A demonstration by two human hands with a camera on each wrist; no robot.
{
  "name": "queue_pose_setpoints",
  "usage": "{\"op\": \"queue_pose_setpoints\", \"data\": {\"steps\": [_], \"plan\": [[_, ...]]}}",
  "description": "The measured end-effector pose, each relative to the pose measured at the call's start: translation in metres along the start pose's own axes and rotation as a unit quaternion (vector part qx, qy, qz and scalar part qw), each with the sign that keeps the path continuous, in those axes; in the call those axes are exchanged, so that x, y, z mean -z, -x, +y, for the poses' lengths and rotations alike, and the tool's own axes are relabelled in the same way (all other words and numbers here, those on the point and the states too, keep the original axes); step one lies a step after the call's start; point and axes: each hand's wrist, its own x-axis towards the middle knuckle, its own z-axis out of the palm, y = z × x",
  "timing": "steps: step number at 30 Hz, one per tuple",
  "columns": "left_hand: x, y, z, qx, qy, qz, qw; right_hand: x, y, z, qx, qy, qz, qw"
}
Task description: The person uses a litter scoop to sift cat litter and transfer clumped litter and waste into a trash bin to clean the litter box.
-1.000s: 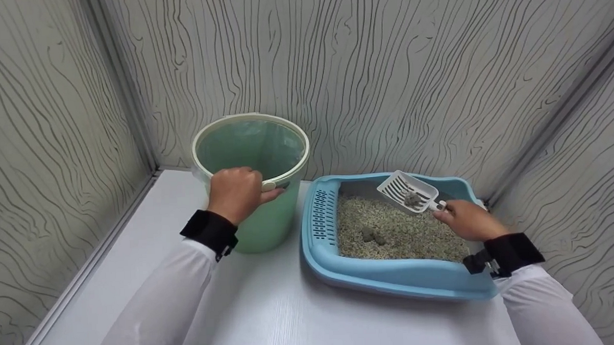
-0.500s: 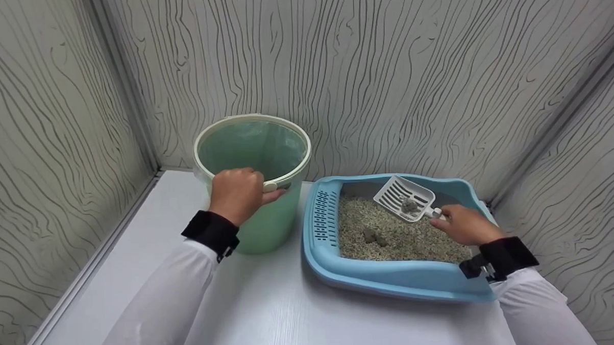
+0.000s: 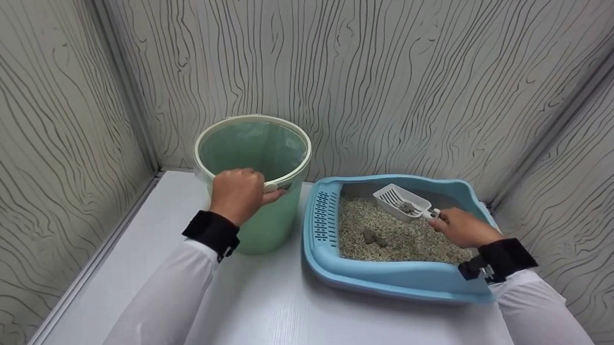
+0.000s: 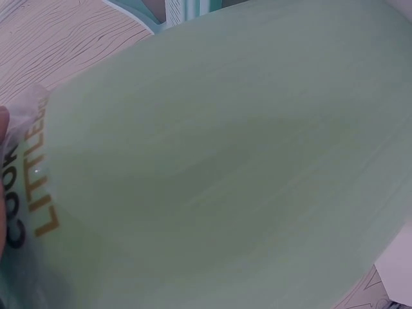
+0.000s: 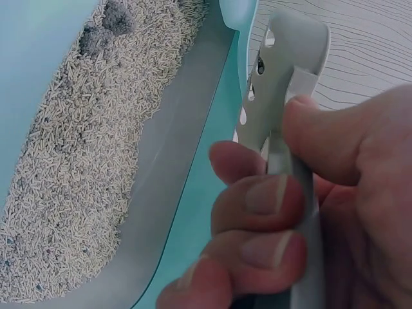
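Observation:
In the head view my right hand (image 3: 467,227) grips the handle of a white slotted litter scoop (image 3: 387,196), held above the litter box. A grey clump (image 3: 406,207) lies in the scoop near its handle end. The right wrist view shows fingers and thumb wrapped round the handle of the scoop (image 5: 293,45). My left hand (image 3: 239,193) grips the near rim of a green trash bin (image 3: 268,222), its fingers curled over the edge. Pale pellet litter (image 3: 416,242) fills the blue litter box (image 3: 392,279), with dark clumps (image 3: 373,237) on its surface.
A clear liner bag (image 3: 290,142) lines the bin, under a cream rim. The box has a perforated step (image 3: 323,215) on its left. Both containers stand on a white tabletop (image 3: 271,316), close to a wood-grain patterned back wall (image 3: 334,79). More patterned walls rise on either side.
The scoop has come down slightly and a little toward the left, and its tilt has changed. The clump stays in it. My left hand keeps its hold on the bin rim.

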Motion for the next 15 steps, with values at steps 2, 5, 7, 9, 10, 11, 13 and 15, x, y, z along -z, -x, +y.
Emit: {"op": "queue_pose_setpoints", "data": {"steps": [2,5,7,9,10,11,13,15], "plan": [[-0.0009,0.0004,-0.0002,0.0,-0.001,0.003,1.0,-0.0001,0.0001,-0.0006,0.001,-0.008,-0.002,1.0],[-0.0015,0.0008,-0.0003,0.0,-0.005,0.005,1.0,-0.0001,0.0002,-0.0018,-0.002,-0.005,-0.004,1.0],[-0.0015,0.0009,-0.0003,0.0,-0.005,0.003,1.0,-0.0003,0.0003,-0.0016,-0.002,0.005,-0.004,1.0],[-0.001,0.0009,-0.0003,0.0,-0.003,0.001,1.0,-0.0009,0.0008,-0.0008,-0.001,0.017,-0.004,1.0],[-0.0008,0.0007,-0.0002,0.0,-0.002,-0.001,1.0,-0.0014,0.0009,-0.0003,-0.002,0.021,-0.004,1.0],[-0.0005,0.0006,-0.0002,0.001,-0.001,-0.002,1.0,-0.0019,0.0009,-0.0001,-0.004,0.021,-0.004,1.0],[-0.0001,0.0004,-0.0003,0.001,0.003,-0.004,1.0,-0.0033,0.001,0.0004,-0.003,0.02,-0.002,1.0],[0.0004,0.0001,-0.0002,0.001,0.006,-0.006,1.0,-0.0048,0.0007,0.0004,-0.002,0.017,0.001,1.0]]}}
